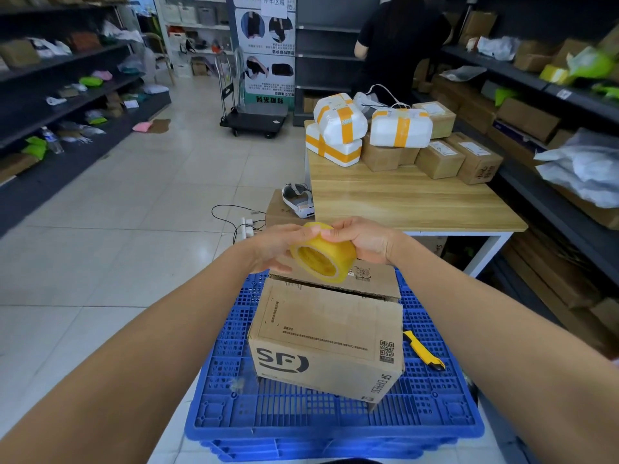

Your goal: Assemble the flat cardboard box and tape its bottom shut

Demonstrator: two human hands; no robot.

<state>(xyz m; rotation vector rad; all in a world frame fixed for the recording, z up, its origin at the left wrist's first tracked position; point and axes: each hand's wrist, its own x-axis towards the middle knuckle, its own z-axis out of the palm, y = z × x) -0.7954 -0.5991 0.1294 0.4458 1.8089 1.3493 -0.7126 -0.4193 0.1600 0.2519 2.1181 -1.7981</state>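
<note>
Fingers of the right hand are curled over the top rim of a yellow tape roll. The roll is gripped from the other side by the left hand, whose thumb is laid on the rim close to the right fingertips while its other fingers are tucked beneath the roll. The roll is held tilted, with its open core turned towards the camera, in the air above the far edge of the cardboard box. Whether a loose tape end is pinched cannot be told. The box is set up and stood on a blue plastic pallet, with its SF logo seen upside down on the near wall. Two flaps are folded flat across its top, and a dark seam is left between them near the far side. A yellow utility knife is laid on the pallet just beside the box, to its right. Beyond the hands a wooden tabletop is seen, at whose far end white foam parcels banded with yellow tape and several brown cartons are stacked. A flat trolley is parked on the tiled floor further back, and a person in black is seen at the rear.
</note>
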